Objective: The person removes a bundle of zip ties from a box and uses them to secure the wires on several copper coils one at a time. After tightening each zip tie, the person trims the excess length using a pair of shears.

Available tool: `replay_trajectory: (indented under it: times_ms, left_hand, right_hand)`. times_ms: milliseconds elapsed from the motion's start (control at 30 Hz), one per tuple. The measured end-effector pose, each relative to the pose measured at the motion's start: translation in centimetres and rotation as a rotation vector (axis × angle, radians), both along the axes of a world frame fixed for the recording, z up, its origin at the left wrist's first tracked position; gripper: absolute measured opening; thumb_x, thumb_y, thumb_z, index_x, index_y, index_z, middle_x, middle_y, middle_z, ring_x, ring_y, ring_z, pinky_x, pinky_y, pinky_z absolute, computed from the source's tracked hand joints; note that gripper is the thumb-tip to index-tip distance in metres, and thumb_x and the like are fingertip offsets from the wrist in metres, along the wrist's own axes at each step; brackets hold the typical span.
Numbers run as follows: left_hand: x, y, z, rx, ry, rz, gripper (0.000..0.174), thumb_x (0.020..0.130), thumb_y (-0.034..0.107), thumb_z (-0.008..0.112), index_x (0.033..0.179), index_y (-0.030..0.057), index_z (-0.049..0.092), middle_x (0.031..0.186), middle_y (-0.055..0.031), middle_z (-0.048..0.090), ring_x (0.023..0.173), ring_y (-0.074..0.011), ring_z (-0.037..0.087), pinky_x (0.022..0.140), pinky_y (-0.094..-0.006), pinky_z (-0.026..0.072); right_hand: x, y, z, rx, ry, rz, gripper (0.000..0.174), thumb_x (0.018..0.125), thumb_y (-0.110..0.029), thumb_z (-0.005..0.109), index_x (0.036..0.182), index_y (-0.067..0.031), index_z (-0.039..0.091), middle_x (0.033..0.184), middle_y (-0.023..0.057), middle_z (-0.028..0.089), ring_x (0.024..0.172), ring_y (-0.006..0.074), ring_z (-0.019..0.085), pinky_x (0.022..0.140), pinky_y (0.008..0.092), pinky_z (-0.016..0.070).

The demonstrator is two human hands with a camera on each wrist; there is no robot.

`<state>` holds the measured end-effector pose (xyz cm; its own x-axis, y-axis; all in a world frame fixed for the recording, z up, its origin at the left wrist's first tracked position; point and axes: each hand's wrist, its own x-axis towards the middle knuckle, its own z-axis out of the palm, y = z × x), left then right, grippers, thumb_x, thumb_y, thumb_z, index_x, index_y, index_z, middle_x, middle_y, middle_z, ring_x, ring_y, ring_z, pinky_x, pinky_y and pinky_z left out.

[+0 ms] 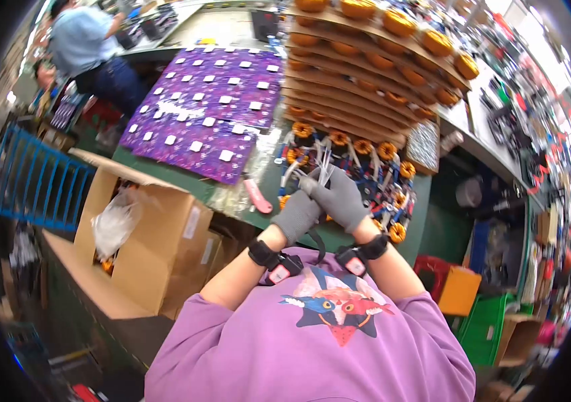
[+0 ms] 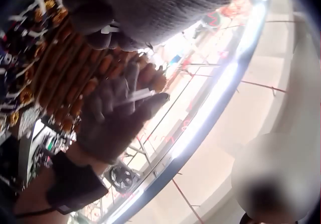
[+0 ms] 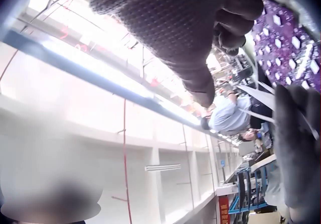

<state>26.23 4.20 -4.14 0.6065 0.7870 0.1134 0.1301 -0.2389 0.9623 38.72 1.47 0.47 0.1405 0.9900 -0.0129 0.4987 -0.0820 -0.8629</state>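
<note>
Both hands wear grey knit gloves and meet in front of the chest, over the near part of the green table. The right hand (image 1: 342,201) holds a small bunch of thin white strips (image 1: 325,167) that fan upward from its fingers. Close against it, the left hand (image 1: 297,216) has its fingers curled, with a short white end (image 2: 109,29) showing between them in the left wrist view. In the right wrist view, white strips (image 3: 261,98) spread out beside the left hand's fingers. Orange wire-wound ring coils (image 1: 386,151) with white and blue leads lie just beyond the hands.
Stacked cardboard sheets (image 1: 345,87) carry more orange coils at the back. Purple sheets with white pieces (image 1: 211,100) lie back left, near a pink-handled cutter (image 1: 257,195). An open carton (image 1: 178,248) stands left, and another person (image 1: 84,43) works at the far left.
</note>
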Motion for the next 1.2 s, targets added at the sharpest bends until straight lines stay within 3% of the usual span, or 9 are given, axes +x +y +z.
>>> replay_trajectory:
  times_ms: [33, 167, 267, 333, 567, 733, 833, 967, 1200]
  left_hand:
    - [0.7, -0.3, 2.1, -0.659, 0.079, 0.017, 0.018, 0.089, 0.024, 0.05, 0.094, 0.0071, 0.055, 0.061, 0.002, 0.05, 0.046, -0.0069, 0.043, 0.041, -0.0221, 0.0299]
    - [1.5, -0.6, 0.6, -0.884, -0.194, -0.316, 0.032, 0.088, 0.028, 0.055, 0.108, 0.0039, 0.052, 0.082, -0.0035, 0.057, 0.067, -0.0122, 0.054, 0.058, -0.0236, 0.0423]
    - [2.3, -0.8, -0.5, -1.33, -0.381, -0.109, 0.057, 0.088, 0.048, 0.052, 0.121, 0.0025, 0.048, 0.118, -0.0134, 0.054, 0.108, -0.0257, 0.055, 0.092, -0.0401, 0.0431]
    - [3.1, -1.3, -0.9, -1.513, -0.592, -0.061, 0.061, 0.089, 0.053, 0.046, 0.123, 0.003, 0.047, 0.12, -0.0127, 0.055, 0.11, -0.0251, 0.054, 0.096, -0.0435, 0.0402]
    - [4.7, -0.5, -2.4, -1.477, -0.967, 0.018, 0.058, 0.089, 0.058, 0.044, 0.116, 0.0071, 0.056, 0.115, -0.0097, 0.058, 0.111, -0.0232, 0.051, 0.099, -0.0364, 0.0373]
    - [2.4, -0.7, -2.9, -1.365, -0.95, -0.041, 0.055, 0.09, 0.052, 0.047, 0.119, 0.0059, 0.053, 0.111, -0.008, 0.058, 0.103, -0.0217, 0.055, 0.093, -0.0367, 0.0419]
    - [1.2, 0.4, -1.0, -0.958, -0.533, 0.247, 0.037, 0.093, 0.03, 0.05, 0.118, 0.0024, 0.054, 0.101, -0.0055, 0.06, 0.091, -0.0154, 0.058, 0.082, -0.0297, 0.0457]
    - [-0.3, 1.3, 1.2, -0.672, -0.191, 0.163, 0.031, 0.093, 0.026, 0.052, 0.106, -0.0003, 0.063, 0.091, -0.0013, 0.061, 0.085, -0.0078, 0.055, 0.077, -0.0227, 0.0445]
    - [-1.2, 1.0, -0.7, -0.619, -0.223, 0.247, 0.028, 0.094, 0.023, 0.051, 0.102, -0.0001, 0.064, 0.092, -0.0031, 0.063, 0.084, -0.0092, 0.057, 0.077, -0.0241, 0.0457]
  right_hand:
    - [0.7, -0.5, -1.0, 0.072, -0.007, -0.057, 0.032, 0.088, -0.034, 0.056, 0.09, -0.0027, 0.06, 0.075, 0.0086, 0.059, 0.069, 0.0215, 0.056, 0.066, 0.0352, 0.0448]
    - [3.2, -1.1, -5.7, 0.151, 0.231, -0.29, 0.038, 0.095, -0.038, 0.047, 0.08, -0.0036, 0.054, 0.068, 0.0063, 0.054, 0.061, 0.0176, 0.051, 0.057, 0.0348, 0.0404]
    - [4.7, -1.3, -5.8, 0.145, 0.984, -0.439, 0.035, 0.096, -0.037, 0.047, 0.078, -0.0073, 0.051, 0.069, 0.0, 0.05, 0.061, 0.0085, 0.045, 0.055, 0.0263, 0.0389]
    - [4.3, -1.5, -4.9, 0.255, 1.06, -0.433, 0.032, 0.095, -0.036, 0.05, 0.082, -0.0067, 0.051, 0.078, 0.0018, 0.054, 0.069, 0.009, 0.05, 0.061, 0.025, 0.0423]
    - [0.4, -1.8, -4.5, 0.166, 0.9, -0.27, 0.034, 0.093, -0.02, 0.05, 0.12, 0.0005, 0.049, 0.084, 0.0023, 0.057, 0.075, 0.0085, 0.053, 0.069, 0.0222, 0.0429]
    - [1.2, -1.7, -4.5, -0.038, 1.052, -0.13, 0.024, 0.095, -0.02, 0.047, 0.111, -0.0032, 0.051, 0.069, -0.0037, 0.047, 0.059, 0.0049, 0.04, 0.054, 0.0198, 0.0332]
    - [2.5, -2.2, -4.1, -0.395, 1.261, 0.033, 0.018, 0.096, -0.025, 0.047, 0.101, -0.009, 0.052, 0.063, -0.0065, 0.033, 0.047, 0.0036, 0.024, 0.042, 0.0207, 0.0212]
    - [2.4, -2.6, -2.8, -0.572, 1.211, 0.118, 0.017, 0.094, -0.026, 0.051, 0.098, -0.0095, 0.05, 0.062, -0.0061, 0.033, 0.046, 0.0039, 0.023, 0.04, 0.0203, 0.0198]
    - [1.5, -2.9, -3.3, -0.61, 1.167, 0.09, 0.023, 0.092, -0.029, 0.057, 0.101, -0.0087, 0.054, 0.057, -0.0084, 0.029, 0.044, 0.0035, 0.022, 0.04, 0.0218, 0.0186]
